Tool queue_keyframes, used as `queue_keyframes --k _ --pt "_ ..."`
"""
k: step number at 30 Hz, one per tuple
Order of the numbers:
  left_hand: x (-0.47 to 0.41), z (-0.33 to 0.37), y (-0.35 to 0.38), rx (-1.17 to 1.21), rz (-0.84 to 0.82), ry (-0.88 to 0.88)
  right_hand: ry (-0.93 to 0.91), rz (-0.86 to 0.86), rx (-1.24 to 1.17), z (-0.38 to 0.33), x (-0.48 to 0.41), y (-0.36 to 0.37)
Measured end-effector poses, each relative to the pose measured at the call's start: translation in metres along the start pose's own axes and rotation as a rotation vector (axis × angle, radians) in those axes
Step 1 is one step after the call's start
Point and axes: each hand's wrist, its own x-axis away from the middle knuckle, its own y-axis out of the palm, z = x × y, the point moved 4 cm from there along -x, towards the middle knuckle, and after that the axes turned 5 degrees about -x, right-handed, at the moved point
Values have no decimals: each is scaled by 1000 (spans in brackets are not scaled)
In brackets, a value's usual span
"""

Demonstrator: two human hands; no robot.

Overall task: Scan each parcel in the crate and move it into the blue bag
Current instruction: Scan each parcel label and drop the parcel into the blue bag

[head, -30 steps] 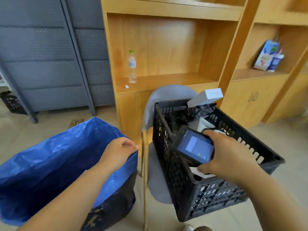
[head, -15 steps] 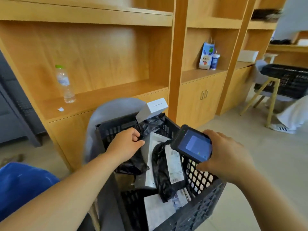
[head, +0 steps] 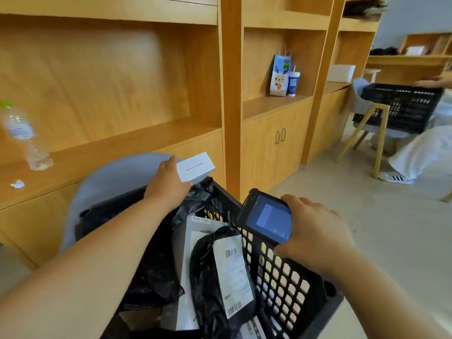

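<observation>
A black plastic crate (head: 281,272) sits on a grey chair (head: 110,177) in front of me, filled with several parcels. My left hand (head: 168,184) grips a small white box (head: 195,166) at the crate's far end. Just below lie a black poly parcel with a white barcode label (head: 232,272) and a grey flat parcel (head: 186,241). My right hand (head: 315,231) holds a dark handheld scanner (head: 266,216) with a lit blue screen over the crate's right rim. The blue bag is out of view.
Wooden shelving and cupboards (head: 278,138) stand close behind the chair. A water bottle (head: 23,135) stands on the left shelf, a paper gift bag and cup (head: 283,74) further right. At far right another person (head: 420,148) sits by a second black crate (head: 401,106).
My left hand left the blue bag's rim, passed over the black parcels and now grips the white box at the crate's far end. The view swung right, so the bag dropped out of sight.
</observation>
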Motion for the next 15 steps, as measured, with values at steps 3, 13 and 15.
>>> queue_keyframes --k 3,13,15 --pt "9 4 -5 -11 40 28 -2 -24 -6 1 4 3" --pt "111 -27 -42 408 126 47 10 -18 -48 -10 66 -16" --pt "139 -38 -57 387 196 57 8 -15 -70 -17 83 -19"
